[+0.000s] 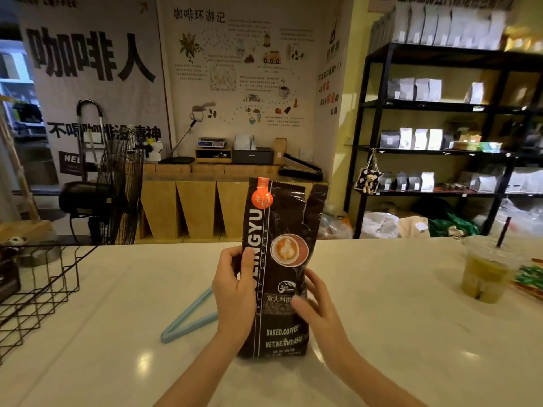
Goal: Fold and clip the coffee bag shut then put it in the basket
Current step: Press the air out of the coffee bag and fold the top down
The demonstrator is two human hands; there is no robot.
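A tall dark brown coffee bag with an orange label stands upright on the white counter, its top torn open and unfolded. My left hand grips its left side, thumb on the front. My right hand holds its right side, fingers spread across the lower front. A long light blue bag clip lies open in a V on the counter just left of the bag, partly hidden behind my left hand. A black wire basket sits at the counter's left edge.
An iced drink in a clear plastic cup with a dark straw stands at the right, green packets beside it. Behind the counter are a black fan, cardboard boxes and black shelves of bags.
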